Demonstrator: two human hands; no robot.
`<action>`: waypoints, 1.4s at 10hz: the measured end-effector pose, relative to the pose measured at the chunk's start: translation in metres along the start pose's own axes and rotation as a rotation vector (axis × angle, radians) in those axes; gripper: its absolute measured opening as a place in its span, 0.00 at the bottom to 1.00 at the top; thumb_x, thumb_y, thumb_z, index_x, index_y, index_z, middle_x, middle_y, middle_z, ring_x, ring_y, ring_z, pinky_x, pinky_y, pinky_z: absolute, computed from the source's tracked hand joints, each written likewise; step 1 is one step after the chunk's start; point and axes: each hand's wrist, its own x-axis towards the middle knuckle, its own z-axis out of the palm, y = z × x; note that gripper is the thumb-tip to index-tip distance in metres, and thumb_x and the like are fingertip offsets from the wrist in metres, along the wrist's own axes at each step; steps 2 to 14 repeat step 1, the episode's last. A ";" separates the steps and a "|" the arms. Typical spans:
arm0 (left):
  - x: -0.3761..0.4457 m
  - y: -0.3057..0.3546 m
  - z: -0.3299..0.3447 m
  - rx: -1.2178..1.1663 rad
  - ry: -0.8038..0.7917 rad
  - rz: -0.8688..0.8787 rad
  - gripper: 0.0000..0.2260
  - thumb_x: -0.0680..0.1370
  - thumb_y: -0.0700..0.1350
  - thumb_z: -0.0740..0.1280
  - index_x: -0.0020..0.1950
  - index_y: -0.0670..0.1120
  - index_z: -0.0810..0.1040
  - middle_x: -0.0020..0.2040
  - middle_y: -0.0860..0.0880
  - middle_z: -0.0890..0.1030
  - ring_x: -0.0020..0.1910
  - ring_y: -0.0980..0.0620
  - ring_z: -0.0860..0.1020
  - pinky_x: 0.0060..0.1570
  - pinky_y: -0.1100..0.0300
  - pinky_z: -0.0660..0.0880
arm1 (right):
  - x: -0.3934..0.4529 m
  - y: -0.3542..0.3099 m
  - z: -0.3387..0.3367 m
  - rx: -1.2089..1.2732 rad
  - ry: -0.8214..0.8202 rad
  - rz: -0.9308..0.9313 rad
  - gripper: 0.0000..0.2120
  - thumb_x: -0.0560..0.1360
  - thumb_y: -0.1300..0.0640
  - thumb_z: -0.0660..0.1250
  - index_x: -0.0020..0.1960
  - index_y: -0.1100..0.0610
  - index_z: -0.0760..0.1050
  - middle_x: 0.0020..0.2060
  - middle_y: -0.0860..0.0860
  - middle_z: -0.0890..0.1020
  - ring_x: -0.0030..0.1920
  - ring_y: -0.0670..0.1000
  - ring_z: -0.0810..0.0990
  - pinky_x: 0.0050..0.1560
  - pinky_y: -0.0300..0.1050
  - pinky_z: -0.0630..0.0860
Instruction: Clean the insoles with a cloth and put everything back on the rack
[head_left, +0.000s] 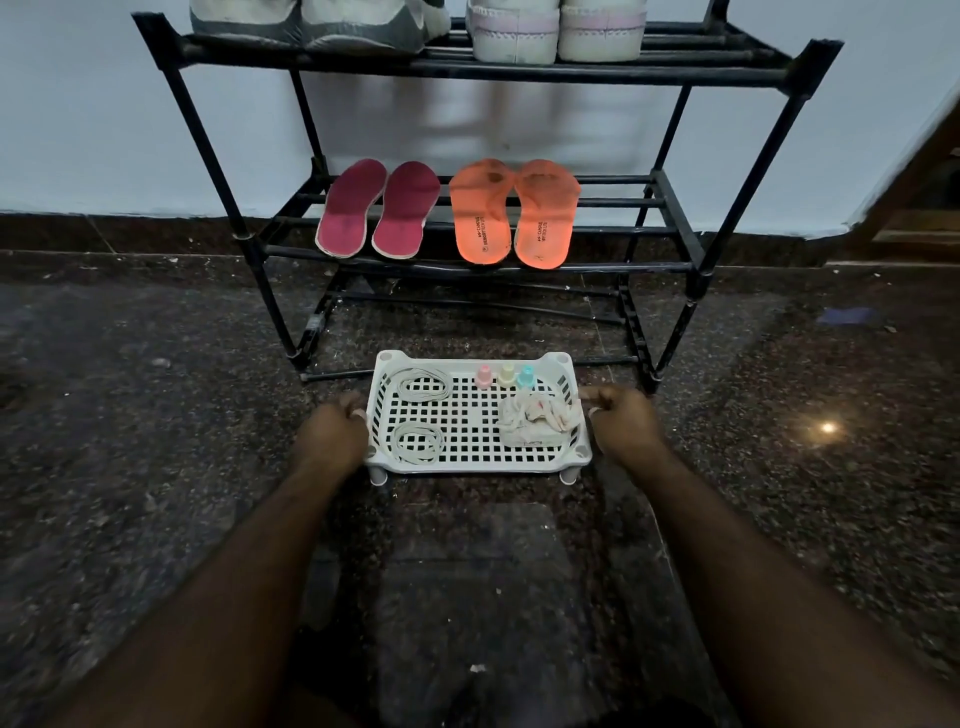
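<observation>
A white perforated tray (478, 465) stands on the floor in front of the black rack (670, 208). My left hand (332, 431) grips its left edge and my right hand (621, 421) grips its right edge. In the tray lie a crumpled white cloth (537, 423), two coiled white laces (423, 387) and three small bottles (506, 375) with pink, yellow and teal caps. On the rack's middle shelf lie a pair of maroon insoles (379, 210) and a pair of orange insoles (514, 215).
Grey shoes (311, 23) and white-pink shoes (556, 28) stand on the rack's top shelf. The lowest shelf bars (467, 304) sit just behind the tray. The floor is dark speckled stone, with a white wall behind the rack.
</observation>
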 end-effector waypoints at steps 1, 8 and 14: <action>-0.012 0.000 -0.003 0.095 0.088 0.091 0.19 0.75 0.53 0.58 0.62 0.48 0.75 0.57 0.45 0.82 0.53 0.43 0.80 0.54 0.46 0.78 | -0.022 -0.012 -0.010 -0.165 0.067 -0.047 0.14 0.74 0.62 0.63 0.56 0.53 0.80 0.48 0.51 0.85 0.48 0.54 0.82 0.47 0.43 0.76; -0.012 0.000 -0.003 0.095 0.088 0.091 0.19 0.75 0.53 0.58 0.62 0.48 0.75 0.57 0.45 0.82 0.53 0.43 0.80 0.54 0.46 0.78 | -0.022 -0.012 -0.010 -0.165 0.067 -0.047 0.14 0.74 0.62 0.63 0.56 0.53 0.80 0.48 0.51 0.85 0.48 0.54 0.82 0.47 0.43 0.76; -0.012 0.000 -0.003 0.095 0.088 0.091 0.19 0.75 0.53 0.58 0.62 0.48 0.75 0.57 0.45 0.82 0.53 0.43 0.80 0.54 0.46 0.78 | -0.022 -0.012 -0.010 -0.165 0.067 -0.047 0.14 0.74 0.62 0.63 0.56 0.53 0.80 0.48 0.51 0.85 0.48 0.54 0.82 0.47 0.43 0.76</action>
